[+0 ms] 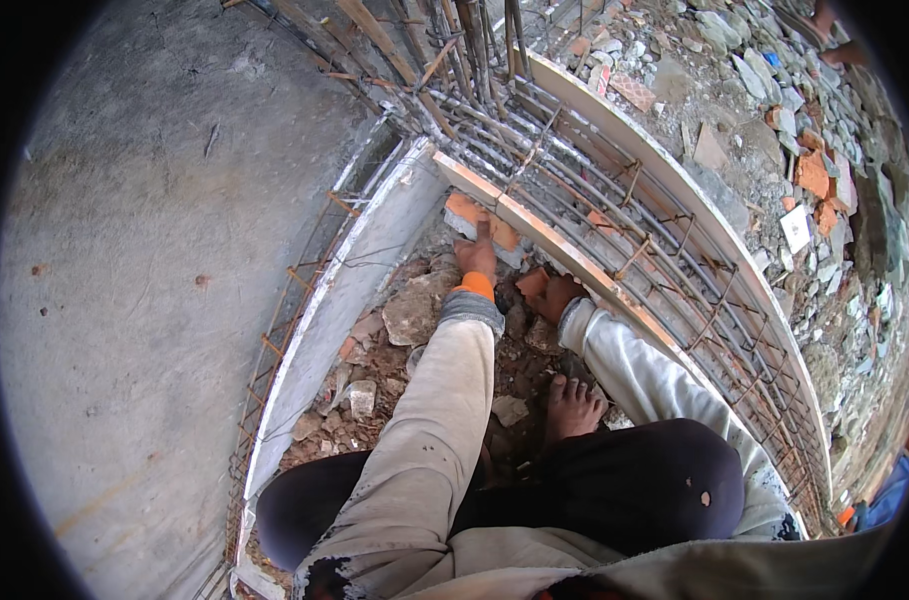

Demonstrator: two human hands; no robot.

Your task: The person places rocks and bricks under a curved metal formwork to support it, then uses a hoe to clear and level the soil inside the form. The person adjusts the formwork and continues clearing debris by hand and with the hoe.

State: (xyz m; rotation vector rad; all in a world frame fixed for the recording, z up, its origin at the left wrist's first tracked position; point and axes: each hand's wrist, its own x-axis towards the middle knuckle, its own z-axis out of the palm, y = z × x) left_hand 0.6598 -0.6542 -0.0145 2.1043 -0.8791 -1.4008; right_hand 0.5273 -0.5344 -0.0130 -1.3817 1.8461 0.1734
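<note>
A broken orange brick (466, 209) with a greyish-white side lies in the corner where the two formwork boards meet. My left hand (477, 256), with an orange cuff at its wrist, is on its near side, one digit stretched over the top and the others curled. Close by on the right, my right hand (557, 298) is closed around a smaller reddish brick piece (533, 283); its fingertips are partly hidden in shadow. Under my hands lie rubble and a large pale stone (414, 308).
A white-edged board (329, 290) bounds the rubble on the left, a wooden-edged board (549, 240) on the right. Beyond the right board runs a rebar cage (664, 250); upright bars (464, 50) rise at the far corner. My bare foot (574, 405) is on the rubble.
</note>
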